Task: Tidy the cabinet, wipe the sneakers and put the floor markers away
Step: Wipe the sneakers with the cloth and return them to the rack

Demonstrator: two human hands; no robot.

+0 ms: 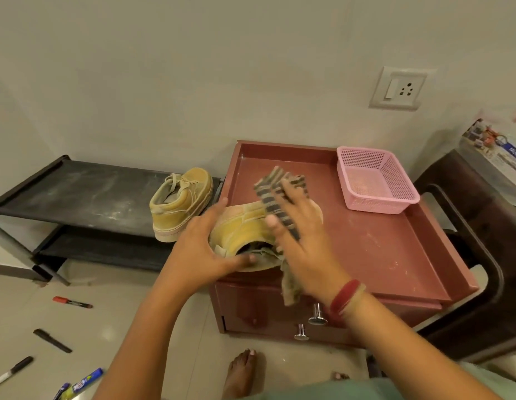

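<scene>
One sneaker [242,229] was mid-wipe: left hand [199,249] gripped it, right hand [297,235] pressed the cloth [272,197] flat. Markers [72,302] lay on the floor [129,319].

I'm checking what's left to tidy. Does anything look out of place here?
Yes: markers lie scattered on the floor at lower left, not put away, and pale dusty smears mark the cabinet top and the black shoe rack.
</scene>
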